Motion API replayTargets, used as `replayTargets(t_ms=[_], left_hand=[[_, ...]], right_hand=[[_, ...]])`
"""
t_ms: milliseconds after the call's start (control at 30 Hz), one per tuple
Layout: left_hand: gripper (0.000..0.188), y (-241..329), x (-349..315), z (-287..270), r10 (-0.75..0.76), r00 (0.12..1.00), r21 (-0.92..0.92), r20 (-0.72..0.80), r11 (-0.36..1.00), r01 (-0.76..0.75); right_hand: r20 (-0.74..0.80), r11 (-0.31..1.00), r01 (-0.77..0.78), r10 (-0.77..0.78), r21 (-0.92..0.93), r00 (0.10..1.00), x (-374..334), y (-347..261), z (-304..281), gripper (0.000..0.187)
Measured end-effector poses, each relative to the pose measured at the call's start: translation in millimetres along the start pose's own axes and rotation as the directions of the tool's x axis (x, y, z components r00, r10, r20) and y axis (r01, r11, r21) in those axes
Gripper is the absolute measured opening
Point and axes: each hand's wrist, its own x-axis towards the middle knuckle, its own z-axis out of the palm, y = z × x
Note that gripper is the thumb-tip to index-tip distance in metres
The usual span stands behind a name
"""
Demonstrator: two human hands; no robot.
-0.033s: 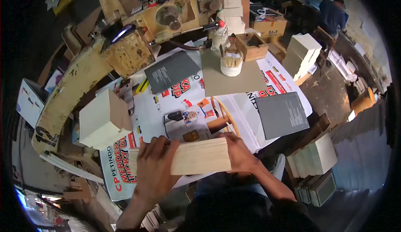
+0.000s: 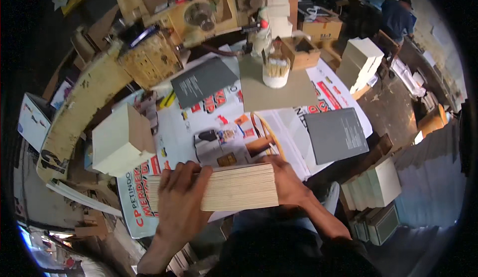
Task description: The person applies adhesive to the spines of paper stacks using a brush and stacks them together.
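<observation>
A thick stack of cream paper sections [image 2: 239, 188] is held between both hands at the near edge of the table, with its layered edges facing up toward me. My left hand [image 2: 181, 192] lies across its left part, fingers curled over the far side. At the right end, my right hand [image 2: 291, 185] closes round the stack, its fingertips partly hidden. Just beyond the stack lies a printed plastic banner [image 2: 219, 132] covering the table. One dark grey cover [image 2: 336, 136] rests to the right of my hands, and another grey cover [image 2: 204, 81] farther off at the left.
A block of cream paper [image 2: 122, 140] stands at the left. Farther back are a grey-brown board [image 2: 279, 97], a white tub with brushes [image 2: 275, 75], a wooden box [image 2: 300, 53] and an old machine [image 2: 152, 60]. More paper stacks [image 2: 359, 63] stand right; a person [image 2: 398, 18] sits beyond.
The stack's layered edge faces me slightly more and its right end sits a little lower. Both hands keep their hold. The view has shifted slightly.
</observation>
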Motion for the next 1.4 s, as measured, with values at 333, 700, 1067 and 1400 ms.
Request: replayTargets(t_ms=[333, 700, 1067, 1400], left_hand=[[0.06, -7, 0, 16, -0.02, 0.999, -0.017, 0.044, 1.0, 0.021], [0.059, -19, -21, 14, -0.217, 0.937, -0.56, -0.273, 0.828, 0.028], [0.087, -72, -69, 163, -0.486, 0.864, -0.92, 0.13, 0.267, 0.288], [0.092, -12, -21, -10, -0.082, 0.972, -0.376, -0.219, 0.927, -0.006]], right_hand=[[0.027, 1.0, 0.0, 0.0, -0.015, 1.0, -7, 0, 3, 0.079], [-0.207, 0.949, 0.028, 0.04, 0.315, 0.978, -7, -22, -16, 0.104], [0.073, 0.989, 0.006, -0.017, 0.15, 0.997, 14, -14, 4, 0.085], [0.066, 0.991, 0.045, -0.054, 0.125, 0.996, 10, -6, 9, 0.087]])
